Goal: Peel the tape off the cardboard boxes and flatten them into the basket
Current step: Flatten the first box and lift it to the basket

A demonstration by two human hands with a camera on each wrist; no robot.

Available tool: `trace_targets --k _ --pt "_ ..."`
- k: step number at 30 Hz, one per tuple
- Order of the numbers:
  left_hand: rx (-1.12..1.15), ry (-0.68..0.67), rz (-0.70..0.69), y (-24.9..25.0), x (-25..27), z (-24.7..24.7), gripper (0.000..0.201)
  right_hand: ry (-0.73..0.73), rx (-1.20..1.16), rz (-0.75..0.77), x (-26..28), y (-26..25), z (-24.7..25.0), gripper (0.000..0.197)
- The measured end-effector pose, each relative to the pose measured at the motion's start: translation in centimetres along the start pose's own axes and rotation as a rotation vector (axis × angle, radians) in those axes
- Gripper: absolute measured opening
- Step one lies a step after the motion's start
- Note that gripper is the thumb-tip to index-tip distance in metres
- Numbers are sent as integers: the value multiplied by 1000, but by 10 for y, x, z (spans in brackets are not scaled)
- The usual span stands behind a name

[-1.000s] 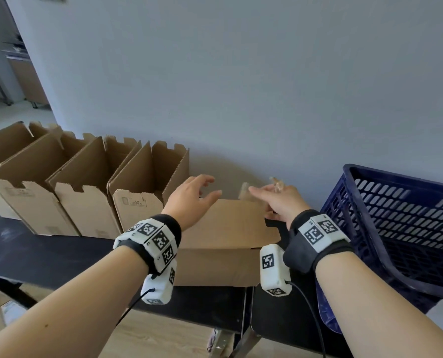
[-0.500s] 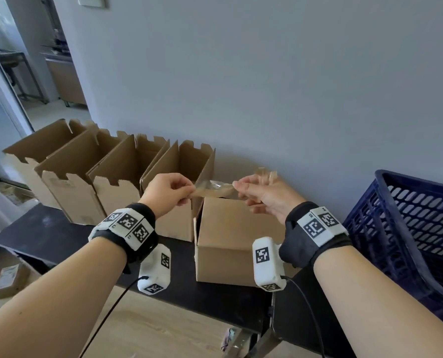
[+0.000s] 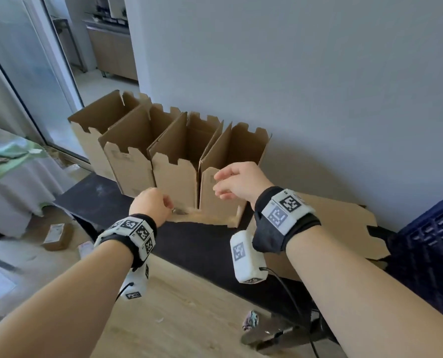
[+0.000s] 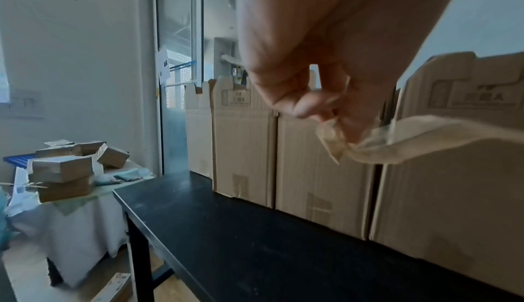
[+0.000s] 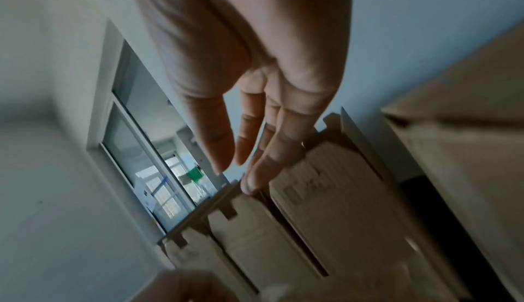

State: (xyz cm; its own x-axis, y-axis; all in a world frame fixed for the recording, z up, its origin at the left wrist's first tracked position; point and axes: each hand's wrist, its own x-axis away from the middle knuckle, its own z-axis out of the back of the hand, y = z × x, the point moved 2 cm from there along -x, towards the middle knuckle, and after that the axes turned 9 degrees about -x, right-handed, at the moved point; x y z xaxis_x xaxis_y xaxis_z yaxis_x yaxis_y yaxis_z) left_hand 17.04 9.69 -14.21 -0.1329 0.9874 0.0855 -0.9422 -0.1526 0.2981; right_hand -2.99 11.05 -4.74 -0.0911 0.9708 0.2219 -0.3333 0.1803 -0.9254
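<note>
Four open boxes (image 3: 173, 161) line the black table (image 3: 202, 244) against a grey wall (image 3: 318, 86); left hand (image 3: 150, 205) pinches peeled tape (image 4: 411, 141), right hand (image 3: 241, 182) hangs loose, empty.

No legible text: printed stamps on the cardboard boxes (image 4: 243, 141) too blurred to read, wristbands (image 3: 285, 211) carry only square code markers

Basket (image 3: 437, 244) cut off at right edge; tape (image 3: 204, 217) motion-blurred.
</note>
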Motion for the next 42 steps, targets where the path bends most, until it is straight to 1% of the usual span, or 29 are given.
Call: trace_targets --k 3,5,7,9,11,15,18,21,24,26,28,29,30,31,32,33,34,35,37,39,41,42 --pt "3 -32 13 -3 -12 -9 15 -85 37 -115 -13 18 -31 14" --pt "25 -64 29 -3 -20 -16 15 -175 65 -198 -22 32 -48 19" --pt "36 -73 40 -6 -29 -24 16 -223 94 -277 -32 45 -62 27" --pt "48 -107 48 -12 -37 -33 16 -234 75 -351 -45 59 -73 33" --pt "82 -166 63 -19 -46 -43 16 -227 42 -404 -57 70 -81 34" --pt "168 -261 113 -32 -60 -59 21 -205 32 -451 -73 83 -89 33" --pt "176 -317 125 -39 -65 -66 28 -229 16 -448 -80 87 -90 34" --pt "85 -289 40 -44 -67 -66 33 -259 -13 -429 -82 85 -88 36" --pt "-41 -174 -32 -44 -70 -59 31 -217 -30 -401 -82 79 -84 34" --pt "-41 -119 -32 -42 -69 -52 22 -194 -12 -373 -81 74 -82 31" --pt "1 -83 -24 -38 -67 -43 6 -194 15 -346 -77 67 -79 30" --pt "6 -105 -40 -34 -65 -39 6 -203 14 -332 -75 63 -76 29" --pt "11 -191 -78 -28 -63 -35 12 -216 -4 -317 -71 57 -73 29" --pt "42 -340 -141 -19 -60 -32 17 -225 -28 -298 -66 51 -68 27" --pt "103 -518 -213 -7 -54 -29 20 -228 -38 -273 -60 44 -62 26" --pt "169 -670 -281 6 -46 -27 20 -217 -30 -243 -55 36 -55 23" --pt "225 -760 -341 21 -39 -23 19 -199 -20 -214 -49 28 -46 21" --pt "273 -793 -387 37 -32 -19 16 -178 -14 -189 -44 20 -36 18" --pt "354 -754 -457 70 -20 -11 12 -128 1 -154 -32 5 -11 14" --pt "424 -622 -508 102 -12 -1 11 -46 14 -126 -19 -4 21 13" --pt "499 -483 -549 128 -8 8 9 78 -1 -113 -4 -5 58 13" --pt "517 -441 -562 138 -7 11 10 149 -32 -114 4 -2 78 13"
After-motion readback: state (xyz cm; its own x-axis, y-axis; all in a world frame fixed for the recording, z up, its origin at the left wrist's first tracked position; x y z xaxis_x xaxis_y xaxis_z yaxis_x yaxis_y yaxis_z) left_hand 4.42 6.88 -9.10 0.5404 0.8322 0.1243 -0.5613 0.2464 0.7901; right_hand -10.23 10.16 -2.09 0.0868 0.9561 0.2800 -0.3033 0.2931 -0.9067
